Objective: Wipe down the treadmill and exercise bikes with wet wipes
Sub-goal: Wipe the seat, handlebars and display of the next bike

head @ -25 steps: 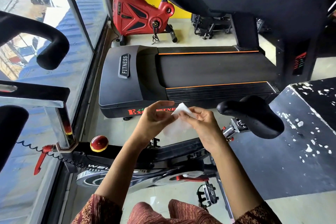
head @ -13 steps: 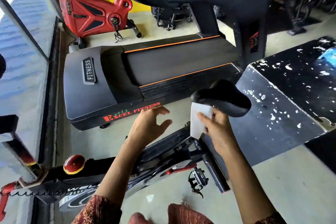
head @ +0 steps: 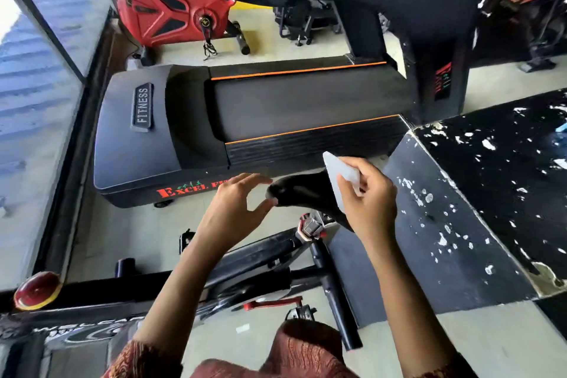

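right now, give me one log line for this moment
step: bike saddle | right hand: holds wet wipe at bike saddle rear | left hand: open by bike saddle nose, holds nothing | treadmill: behind, untouched

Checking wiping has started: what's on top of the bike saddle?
The right hand holds a wet wipe over the rear of the saddle; the left hand is at its nose. The surface under the wipe is hidden.
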`<state>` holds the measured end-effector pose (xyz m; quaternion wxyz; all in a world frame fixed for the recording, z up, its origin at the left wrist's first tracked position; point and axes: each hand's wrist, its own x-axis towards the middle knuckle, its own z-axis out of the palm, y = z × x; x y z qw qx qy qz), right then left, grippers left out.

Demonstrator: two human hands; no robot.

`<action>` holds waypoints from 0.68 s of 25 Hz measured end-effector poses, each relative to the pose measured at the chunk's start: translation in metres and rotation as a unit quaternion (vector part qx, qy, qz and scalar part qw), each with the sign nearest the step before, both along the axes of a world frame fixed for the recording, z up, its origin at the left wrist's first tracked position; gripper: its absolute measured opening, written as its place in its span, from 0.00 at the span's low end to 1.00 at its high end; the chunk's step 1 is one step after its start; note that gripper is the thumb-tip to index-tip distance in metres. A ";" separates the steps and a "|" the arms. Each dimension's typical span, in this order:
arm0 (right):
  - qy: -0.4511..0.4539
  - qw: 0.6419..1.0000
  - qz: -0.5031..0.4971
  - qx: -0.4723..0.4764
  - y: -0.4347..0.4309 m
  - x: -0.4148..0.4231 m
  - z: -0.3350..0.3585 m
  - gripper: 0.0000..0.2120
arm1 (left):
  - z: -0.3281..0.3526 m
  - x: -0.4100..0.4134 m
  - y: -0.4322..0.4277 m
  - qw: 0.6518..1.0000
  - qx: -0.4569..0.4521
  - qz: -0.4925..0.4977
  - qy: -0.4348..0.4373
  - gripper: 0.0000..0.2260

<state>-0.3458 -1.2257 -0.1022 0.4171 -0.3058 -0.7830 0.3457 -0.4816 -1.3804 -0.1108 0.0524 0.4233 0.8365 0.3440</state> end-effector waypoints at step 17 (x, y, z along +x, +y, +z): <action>-0.161 0.952 0.257 0.051 0.033 -0.025 -0.049 0.18 | -0.012 0.039 0.037 0.997 0.015 0.066 0.033 0.21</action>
